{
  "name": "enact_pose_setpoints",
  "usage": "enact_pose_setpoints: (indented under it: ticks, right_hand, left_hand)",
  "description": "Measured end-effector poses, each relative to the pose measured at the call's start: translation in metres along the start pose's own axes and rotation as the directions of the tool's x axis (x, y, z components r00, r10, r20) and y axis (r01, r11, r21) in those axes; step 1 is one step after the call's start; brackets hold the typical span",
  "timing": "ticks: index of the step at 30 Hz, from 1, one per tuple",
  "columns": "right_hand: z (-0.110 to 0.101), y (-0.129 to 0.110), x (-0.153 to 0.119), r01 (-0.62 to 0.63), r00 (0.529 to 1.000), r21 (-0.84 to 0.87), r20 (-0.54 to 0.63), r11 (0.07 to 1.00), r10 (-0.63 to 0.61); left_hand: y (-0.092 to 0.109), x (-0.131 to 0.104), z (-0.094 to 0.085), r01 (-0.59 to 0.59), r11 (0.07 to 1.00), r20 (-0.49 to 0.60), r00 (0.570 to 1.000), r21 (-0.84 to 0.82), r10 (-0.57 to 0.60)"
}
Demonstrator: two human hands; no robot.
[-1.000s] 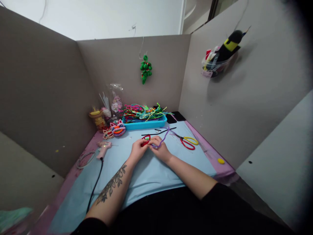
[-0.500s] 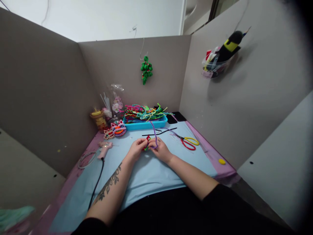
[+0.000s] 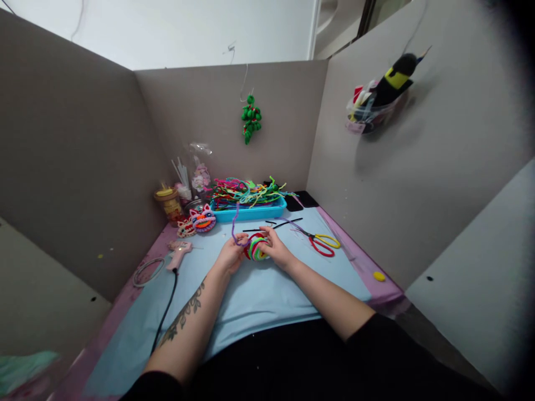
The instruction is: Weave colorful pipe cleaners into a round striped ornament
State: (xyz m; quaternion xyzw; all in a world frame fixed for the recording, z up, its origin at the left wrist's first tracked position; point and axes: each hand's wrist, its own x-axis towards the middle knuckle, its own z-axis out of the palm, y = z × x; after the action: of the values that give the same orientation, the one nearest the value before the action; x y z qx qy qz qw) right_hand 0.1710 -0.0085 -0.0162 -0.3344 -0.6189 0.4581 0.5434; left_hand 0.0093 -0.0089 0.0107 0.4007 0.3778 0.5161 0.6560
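Note:
Between my two hands is a round piece of coiled pipe cleaners (image 3: 256,248) in red, green, white and yellow, its patterned face turned toward me. My left hand (image 3: 233,253) grips its left edge, where a purple pipe cleaner (image 3: 234,224) sticks up from the fingers and bends over. My right hand (image 3: 276,248) holds the right side, fingers over the top edge and thumb across the face. Just beyond the hands, black pipe cleaners (image 3: 288,221) lie on the blue cloth (image 3: 267,289). Scissors (image 3: 320,242) with red and yellow handles rest to the right.
A blue tray (image 3: 251,214) heaped with colourful pipe cleaners stands at the back. Left of it are small lion-like faces (image 3: 203,219) and a brown cup (image 3: 169,205). A pink glue gun (image 3: 180,254) with its cord lies at the left. Grey partitions (image 3: 225,122) enclose the table.
The coiled piece has turned so its round face shows, where before it was mostly hidden. The purple pipe cleaner has moved from the right hand's side to the left hand's.

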Motion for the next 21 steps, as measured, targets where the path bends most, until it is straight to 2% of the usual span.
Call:
enact_pose_setpoints:
  ticks: [4, 8, 10, 12, 15, 18, 21]
  right_hand:
    - [-0.002, -0.001, 0.001, -0.063, 0.998, 0.156, -0.004, 0.986, 0.065]
    - [-0.008, -0.002, 0.002, -0.036, 0.999, 0.107, -0.026, 0.994, 0.039]
    - [-0.010, -0.003, 0.002, -0.001, 1.000, 0.006, -0.029, 1.000, 0.001]
    - [-0.011, -0.005, 0.001, 0.062, 0.993, -0.163, -0.089, 0.985, -0.077]
    - [-0.008, -0.012, -0.002, 0.177, 0.938, -0.455, -0.189, 0.872, -0.290]
    - [0.000, -0.018, -0.007, 0.281, 0.884, -0.621, -0.130, 0.732, -0.449]
    - [0.008, -0.023, -0.010, 0.328, 0.869, -0.696, -0.042, 0.639, -0.492]
  left_hand:
    - [0.001, -0.001, -0.003, 0.037, 0.999, 0.077, 0.996, -0.023, -0.035]
    - [0.005, -0.003, -0.005, 0.106, 0.994, 0.119, 0.987, 0.024, -0.108]
    - [0.005, -0.003, -0.006, 0.118, 0.992, 0.123, 0.985, 0.046, -0.123]
    - [0.003, -0.001, -0.006, 0.084, 0.996, 0.120, 0.989, 0.038, -0.088]
    - [-0.001, 0.004, -0.005, -0.023, 1.000, 0.085, 0.996, 0.014, 0.021]
    - [-0.005, 0.008, -0.003, -0.088, 0.996, 0.109, 0.990, -0.001, 0.088]
    - [-0.009, 0.008, 0.000, -0.097, 0.995, 0.156, 0.983, -0.038, 0.102]
